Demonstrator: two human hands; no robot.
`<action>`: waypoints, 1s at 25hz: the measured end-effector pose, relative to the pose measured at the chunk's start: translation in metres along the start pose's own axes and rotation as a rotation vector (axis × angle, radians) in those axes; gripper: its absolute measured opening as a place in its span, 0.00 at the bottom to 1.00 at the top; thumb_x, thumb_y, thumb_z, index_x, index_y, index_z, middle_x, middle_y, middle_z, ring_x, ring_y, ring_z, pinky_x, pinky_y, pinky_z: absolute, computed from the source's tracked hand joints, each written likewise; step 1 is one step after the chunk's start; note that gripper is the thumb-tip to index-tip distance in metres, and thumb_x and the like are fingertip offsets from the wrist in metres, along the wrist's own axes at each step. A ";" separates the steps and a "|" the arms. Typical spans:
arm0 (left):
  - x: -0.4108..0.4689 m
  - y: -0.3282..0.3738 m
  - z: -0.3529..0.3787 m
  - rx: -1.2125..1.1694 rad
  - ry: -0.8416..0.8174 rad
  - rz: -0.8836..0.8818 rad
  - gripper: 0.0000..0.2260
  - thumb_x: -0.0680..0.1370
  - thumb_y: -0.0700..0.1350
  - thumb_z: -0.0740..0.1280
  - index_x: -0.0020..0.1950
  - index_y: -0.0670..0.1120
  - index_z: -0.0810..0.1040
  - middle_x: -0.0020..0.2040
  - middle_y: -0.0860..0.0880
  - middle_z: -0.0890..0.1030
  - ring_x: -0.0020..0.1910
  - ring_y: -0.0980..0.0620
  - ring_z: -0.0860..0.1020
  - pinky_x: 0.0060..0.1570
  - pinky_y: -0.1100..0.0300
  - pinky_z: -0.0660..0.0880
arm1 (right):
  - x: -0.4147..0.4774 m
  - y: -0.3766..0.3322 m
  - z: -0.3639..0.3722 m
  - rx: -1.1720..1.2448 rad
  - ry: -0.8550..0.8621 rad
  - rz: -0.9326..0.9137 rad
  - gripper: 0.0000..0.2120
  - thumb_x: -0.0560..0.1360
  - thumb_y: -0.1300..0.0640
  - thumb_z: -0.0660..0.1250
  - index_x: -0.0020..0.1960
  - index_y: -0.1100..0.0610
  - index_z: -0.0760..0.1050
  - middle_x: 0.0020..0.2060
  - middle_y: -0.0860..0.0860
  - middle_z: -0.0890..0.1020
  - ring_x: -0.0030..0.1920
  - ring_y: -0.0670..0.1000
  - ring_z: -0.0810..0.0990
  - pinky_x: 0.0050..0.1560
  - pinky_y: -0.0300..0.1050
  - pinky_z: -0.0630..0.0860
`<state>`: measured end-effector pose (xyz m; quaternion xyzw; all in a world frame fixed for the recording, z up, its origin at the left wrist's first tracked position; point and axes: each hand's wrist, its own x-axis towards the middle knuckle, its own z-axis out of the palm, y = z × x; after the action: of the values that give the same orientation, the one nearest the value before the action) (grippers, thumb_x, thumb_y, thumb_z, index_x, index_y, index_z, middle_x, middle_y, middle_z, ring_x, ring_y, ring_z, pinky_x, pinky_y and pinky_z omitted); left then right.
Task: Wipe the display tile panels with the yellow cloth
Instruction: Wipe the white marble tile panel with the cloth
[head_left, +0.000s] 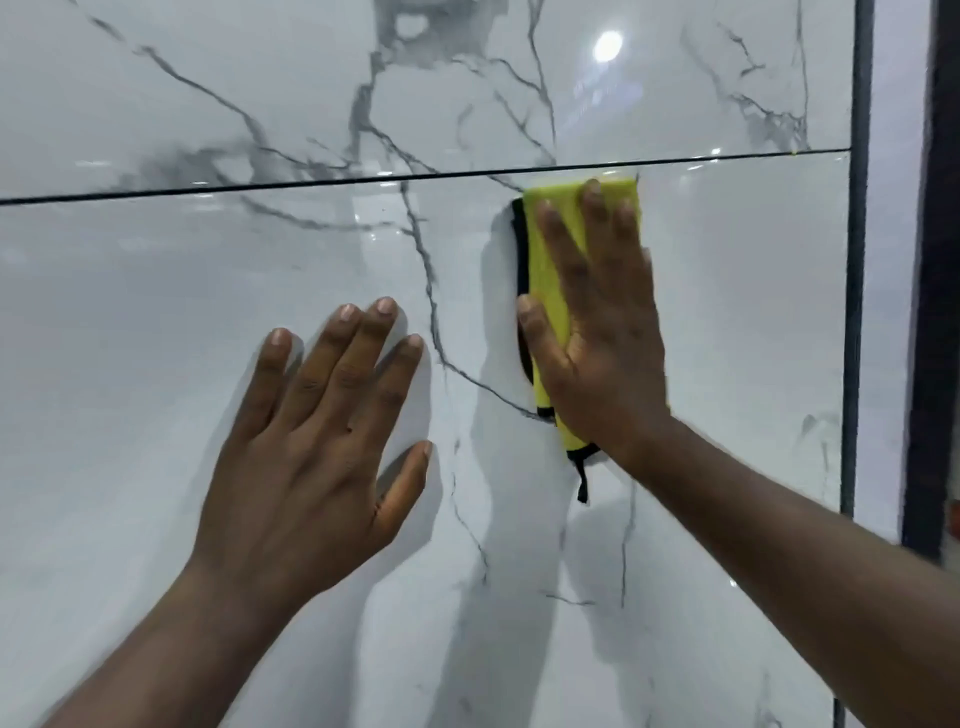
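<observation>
A glossy white marble-look lower tile panel (156, 322) fills most of the head view, with an upper tile panel (260, 78) above a thin dark joint. My right hand (602, 332) presses a folded yellow cloth (548, 270) with black trim flat against the lower panel, just under the joint, fingers straight and pointing up. A black loop of the cloth hangs below my wrist. To the left, my left hand (322, 441) lies flat on the same panel with fingers spread, holding nothing.
A dark vertical frame strip (857, 260) bounds the panels on the right. Beyond it stands another pale panel (893, 260) and a wider dark post (935, 312). A ceiling light reflects in the upper tile.
</observation>
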<state>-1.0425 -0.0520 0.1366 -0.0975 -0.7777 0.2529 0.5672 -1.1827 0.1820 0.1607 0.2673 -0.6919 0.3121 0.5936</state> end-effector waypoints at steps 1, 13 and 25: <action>-0.007 -0.007 -0.004 -0.013 -0.006 0.001 0.33 0.84 0.57 0.64 0.87 0.43 0.65 0.88 0.42 0.59 0.87 0.41 0.58 0.83 0.33 0.57 | -0.021 -0.018 0.005 -0.014 -0.052 -0.082 0.30 0.86 0.47 0.62 0.86 0.50 0.58 0.87 0.54 0.53 0.87 0.58 0.47 0.84 0.64 0.53; -0.085 -0.104 -0.033 0.066 -0.024 0.003 0.35 0.86 0.59 0.61 0.89 0.43 0.58 0.89 0.41 0.54 0.88 0.40 0.54 0.82 0.28 0.54 | -0.076 -0.139 0.036 -0.021 -0.071 -0.018 0.31 0.86 0.48 0.63 0.86 0.51 0.58 0.87 0.54 0.52 0.87 0.58 0.47 0.84 0.64 0.52; -0.087 -0.096 -0.029 0.116 -0.032 -0.013 0.36 0.87 0.60 0.58 0.89 0.41 0.56 0.89 0.39 0.53 0.88 0.37 0.53 0.82 0.27 0.54 | -0.082 -0.127 0.036 -0.099 -0.051 -0.130 0.30 0.87 0.45 0.60 0.85 0.52 0.60 0.85 0.58 0.57 0.86 0.60 0.51 0.81 0.71 0.56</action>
<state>-0.9727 -0.1637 0.1194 -0.0555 -0.7714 0.2954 0.5609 -1.0999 0.0708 0.0904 0.2899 -0.7025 0.2313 0.6074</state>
